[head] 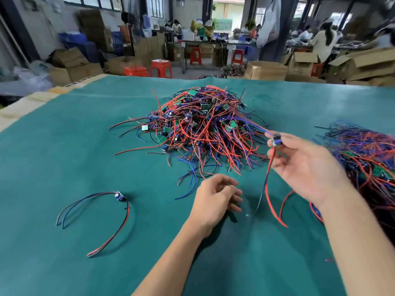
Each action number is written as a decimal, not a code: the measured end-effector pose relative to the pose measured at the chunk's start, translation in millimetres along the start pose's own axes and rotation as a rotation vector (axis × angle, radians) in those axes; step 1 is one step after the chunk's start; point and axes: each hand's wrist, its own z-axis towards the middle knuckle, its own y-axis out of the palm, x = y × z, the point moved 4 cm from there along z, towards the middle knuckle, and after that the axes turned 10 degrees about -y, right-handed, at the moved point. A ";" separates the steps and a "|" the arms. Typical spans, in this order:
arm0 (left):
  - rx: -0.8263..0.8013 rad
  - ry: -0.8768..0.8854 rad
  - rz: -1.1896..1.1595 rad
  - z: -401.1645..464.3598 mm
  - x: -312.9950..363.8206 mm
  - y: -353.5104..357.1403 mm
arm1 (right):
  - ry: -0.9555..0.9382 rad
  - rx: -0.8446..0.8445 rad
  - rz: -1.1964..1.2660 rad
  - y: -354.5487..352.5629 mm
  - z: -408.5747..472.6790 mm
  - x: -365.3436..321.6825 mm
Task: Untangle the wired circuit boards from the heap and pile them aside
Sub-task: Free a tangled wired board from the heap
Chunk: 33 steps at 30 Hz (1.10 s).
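- Head view: a green-covered tabletop [85,159] carries a big heap [203,129] of small circuit boards tangled in red, blue and black wires, at the middle and toward the far edge.
- The right hand [303,167] is raised just right of the heap, palm turned up. Its grip is closed on one wired board [277,140], pinched at the fingertips between thumb and forefinger.
- The board sits at the top left of that hand, above the palm. Blue and red wires run from it up-left into the heap, so it is not free of the tangle.
- Red and black wires [270,189] hang from the same board past the heel of the hand; their ends lie curved on the cloth between the two forearms.
- The left hand [215,199] hovers low over the cloth, near the heap's front edge, below and left of the pinched board. Its fingers are loosely curled and its grip holds nothing that can be seen.
- A second mass of wired boards [367,163] lies at the right edge, beyond the right wrist; it is blurred.
- One lone board with its wires [119,197] spread out lies on the cloth well left of the left hand.
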 end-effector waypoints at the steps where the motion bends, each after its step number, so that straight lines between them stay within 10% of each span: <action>1: -0.017 -0.004 -0.008 -0.3 -0.1 0.4 | 0.032 -0.043 0.096 3.3 -11.1 5.1; 24: -0.175 0.033 0.136 -10.7 4.7 0.0 | -0.016 0.006 -0.293 -7.9 -34.2 69.8; 33: -0.269 0.044 0.309 -16.3 8.8 2.7 | -0.365 0.438 -0.672 -35.9 -28.9 46.7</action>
